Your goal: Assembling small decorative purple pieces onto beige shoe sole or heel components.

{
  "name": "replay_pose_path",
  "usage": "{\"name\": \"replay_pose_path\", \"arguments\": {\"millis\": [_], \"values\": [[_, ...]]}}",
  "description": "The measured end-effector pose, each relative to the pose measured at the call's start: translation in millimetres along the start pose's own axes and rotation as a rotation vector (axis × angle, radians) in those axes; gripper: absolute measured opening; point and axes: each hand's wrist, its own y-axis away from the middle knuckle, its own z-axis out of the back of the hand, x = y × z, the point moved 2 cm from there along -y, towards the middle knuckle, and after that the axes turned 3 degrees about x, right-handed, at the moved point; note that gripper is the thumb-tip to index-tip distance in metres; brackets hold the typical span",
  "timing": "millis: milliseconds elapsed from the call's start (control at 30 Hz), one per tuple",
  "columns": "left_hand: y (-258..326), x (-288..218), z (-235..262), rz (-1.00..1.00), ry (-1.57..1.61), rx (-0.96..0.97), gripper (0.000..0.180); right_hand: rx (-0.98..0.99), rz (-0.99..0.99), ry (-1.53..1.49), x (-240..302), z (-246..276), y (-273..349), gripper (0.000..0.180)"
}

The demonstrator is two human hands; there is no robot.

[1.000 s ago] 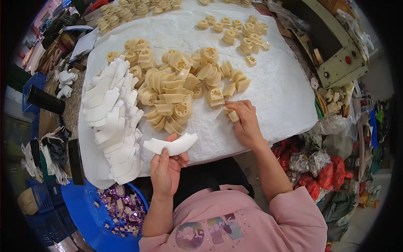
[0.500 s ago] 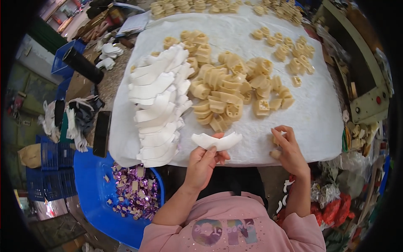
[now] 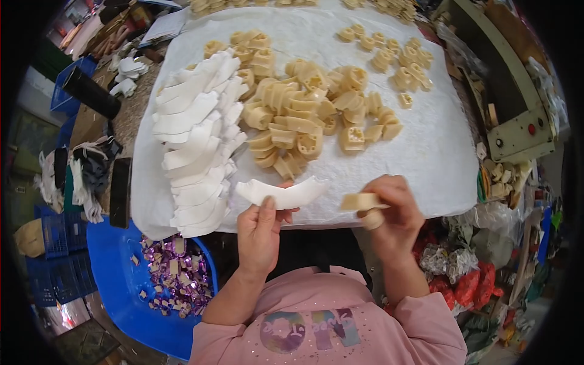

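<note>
My left hand (image 3: pixel 260 234) holds a curved white strip (image 3: pixel 283 193) by its lower edge, at the near edge of the table. My right hand (image 3: pixel 392 213) grips a small beige moulded piece (image 3: pixel 360 202) just to the right of the strip. A heap of beige moulded pieces (image 3: pixel 301 115) lies on the white sheet (image 3: pixel 438 152) ahead of both hands. A long stack of curved white strips (image 3: pixel 198 140) runs down the sheet's left side.
A blue tub (image 3: pixel 115 267) with purple-wrapped bits (image 3: pixel 176 277) sits at lower left under the table edge. More beige pieces (image 3: pixel 395 58) are scattered at the far right of the sheet. A machine (image 3: pixel 517 121) stands at right; bags and red wrappers (image 3: pixel 462 274) lie below it.
My right hand has drawn back from the sheet toward me with a beige piece, closing in on the white strip in my left hand. The view shifted right and nearer.
</note>
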Motion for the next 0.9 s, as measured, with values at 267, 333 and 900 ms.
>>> {"name": "replay_pose_path", "arguments": {"millis": [267,333,900], "values": [[14,-15,-23,-0.056,0.045,0.076,0.037,0.062,0.343,0.124,-5,-48,-2,0.048],[17,-14,-19,-0.041,0.038,0.09,0.037,0.062,0.368,0.126,-7,-51,2,0.05],[23,-21,-32,-0.224,-0.281,0.047,0.037,-0.039,0.463,0.219,-11,-55,-4,0.048]]}}
